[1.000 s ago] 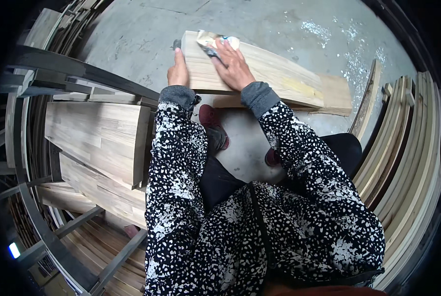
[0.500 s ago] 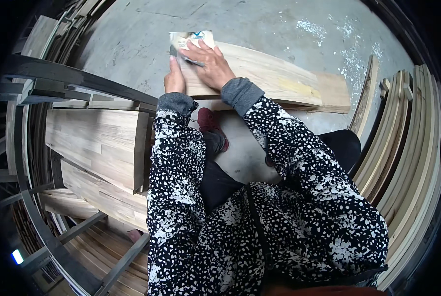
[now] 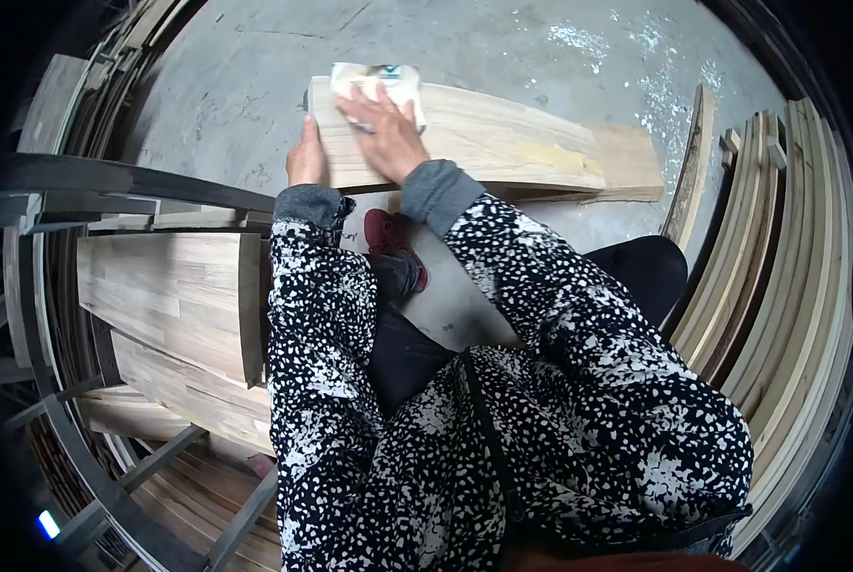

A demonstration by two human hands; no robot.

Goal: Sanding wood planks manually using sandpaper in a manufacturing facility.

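Note:
A long pale wooden board [image 3: 503,129] lies crosswise in front of me, with a yellowish patch toward its right end. My right hand [image 3: 385,133] presses a cream, printed sheet of sandpaper [image 3: 402,84] against the board's top near the left end. Its fingers are spread over the sheet, slightly blurred. At the board's left end, my left hand [image 3: 307,157] grips the edge; part of its fingers is hidden there.
A dark metal rack [image 3: 140,178] stands close on my left, with thick laminated wood panels [image 3: 169,296] by it. Long wooden strips [image 3: 779,276] are stacked on my right. Pale flecks [image 3: 579,40] dot the concrete floor beyond the board. My shoe [image 3: 383,234] is below the board.
The right hand and the sandpaper have slid right along the board, baring more of its left end. My left hand stays at that end. The whole view has shifted slightly.

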